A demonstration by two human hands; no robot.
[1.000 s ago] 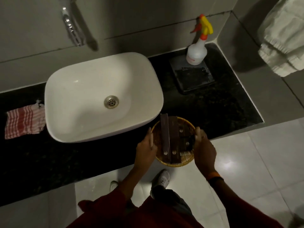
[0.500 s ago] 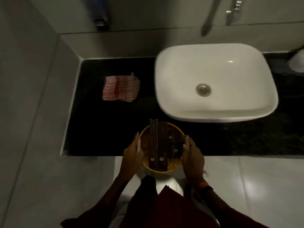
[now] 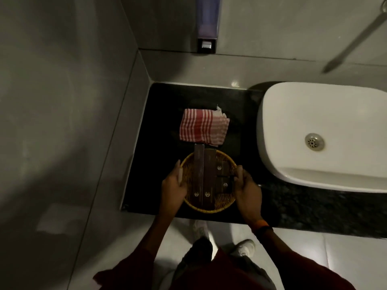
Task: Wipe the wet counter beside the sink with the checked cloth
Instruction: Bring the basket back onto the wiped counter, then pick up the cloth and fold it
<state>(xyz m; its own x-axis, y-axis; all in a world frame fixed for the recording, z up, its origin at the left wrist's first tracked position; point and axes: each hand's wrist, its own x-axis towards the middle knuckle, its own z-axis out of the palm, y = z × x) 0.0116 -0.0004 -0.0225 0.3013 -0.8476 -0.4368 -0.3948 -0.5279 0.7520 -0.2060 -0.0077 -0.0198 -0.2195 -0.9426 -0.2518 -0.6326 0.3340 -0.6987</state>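
A round woven basket (image 3: 209, 206) is seen near the front edge, filled with dark brown boxes (image 3: 204, 176), two long ones laid side by side and smaller ones to their right. A soap dispenser (image 3: 207, 24) is mounted on the grey tiled wall (image 3: 62, 80). White shoes (image 3: 243, 249) are seen on the pale floor (image 3: 345, 248).

left hand (image 3: 173, 186), right hand (image 3: 247, 188), both gripping
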